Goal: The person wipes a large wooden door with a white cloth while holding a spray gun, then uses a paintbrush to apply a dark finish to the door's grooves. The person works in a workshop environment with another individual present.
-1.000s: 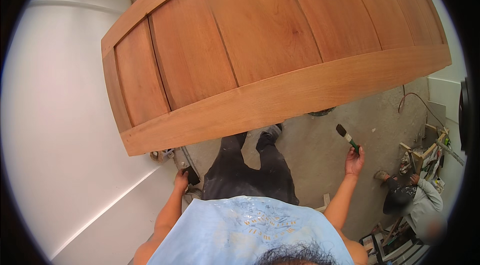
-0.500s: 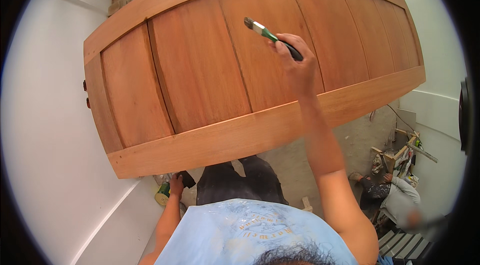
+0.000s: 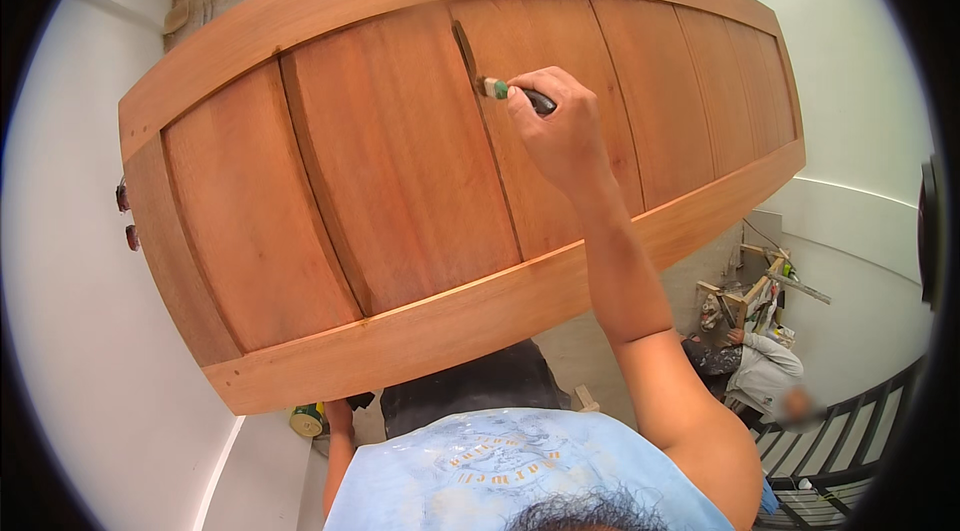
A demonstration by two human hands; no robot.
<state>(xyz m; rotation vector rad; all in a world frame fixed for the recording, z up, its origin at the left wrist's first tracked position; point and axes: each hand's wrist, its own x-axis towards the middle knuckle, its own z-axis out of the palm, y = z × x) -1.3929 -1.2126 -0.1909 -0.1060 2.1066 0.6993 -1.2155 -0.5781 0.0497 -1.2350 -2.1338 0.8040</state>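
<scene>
A large wooden panelled door (image 3: 400, 151) lies flat in front of me. My right hand (image 3: 565, 116) is closed round the handle of a paintbrush (image 3: 497, 89) with a green and black handle. Its bristles touch the groove between two panels left of the hand, at the lower end of a dark wet streak (image 3: 462, 43). Down at the near left, my left hand (image 3: 340, 416) hangs below the door's edge, which hides most of its fingers. Beside it are a green and yellow can (image 3: 307, 419) and a small dark thing; whether I hold either one, I cannot tell.
White walls (image 3: 70, 231) stand at the left and right. At the lower right a person in a grey top (image 3: 765, 369) sits by a wooden frame (image 3: 760, 286) with tools. Black railings (image 3: 850, 451) are nearer. Red pieces (image 3: 123, 196) stick out from the door's left end.
My right hand has brought the brush down onto the groove, leaving a dark streak there. My left hand has slipped further under the door's edge. The whole view has shifted somewhat.
</scene>
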